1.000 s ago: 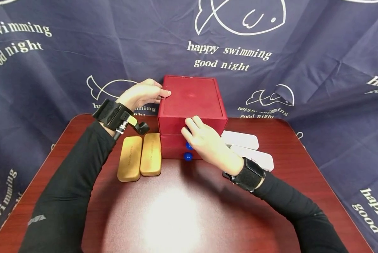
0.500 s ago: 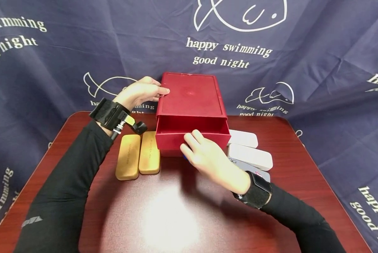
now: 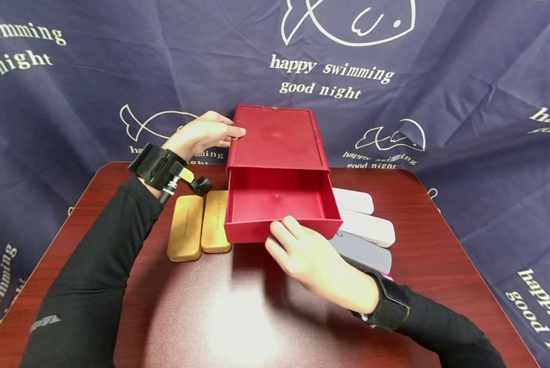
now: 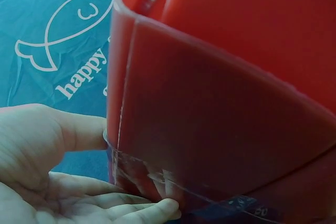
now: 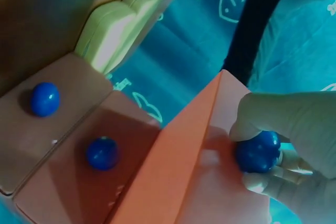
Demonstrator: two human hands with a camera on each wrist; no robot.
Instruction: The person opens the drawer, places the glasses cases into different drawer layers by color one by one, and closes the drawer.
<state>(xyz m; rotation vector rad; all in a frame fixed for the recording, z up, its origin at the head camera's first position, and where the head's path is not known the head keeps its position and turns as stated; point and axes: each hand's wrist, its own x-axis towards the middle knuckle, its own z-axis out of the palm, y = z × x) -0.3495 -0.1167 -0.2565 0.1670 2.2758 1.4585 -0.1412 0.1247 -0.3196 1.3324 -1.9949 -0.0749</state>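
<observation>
A red drawer box (image 3: 277, 135) stands at the back of the table, its top drawer (image 3: 277, 204) pulled out and bare inside. My right hand (image 3: 309, 258) is at that drawer's front. In the right wrist view, its thumb and fingers pinch the round blue knob (image 5: 257, 151). On the box's left side lies my left hand (image 3: 206, 134), thumb at the top edge. The left wrist view shows its fingers nearly straight against the red side wall (image 4: 210, 108). Two other drawers below, with blue knobs (image 5: 103, 153), appear closed in the right wrist view.
Two yellow cases (image 3: 186, 229) lie left of the box on the wooden table (image 3: 173, 312). To the right are two white cases (image 3: 368, 227) and a grey case (image 3: 362, 251), partly covered by the right arm. A blue printed cloth (image 3: 210, 61) hangs behind.
The top drawer, closed a second ago, has slid out toward me with my right hand. My left hand has stayed on the box's side. More of the grey case now shows.
</observation>
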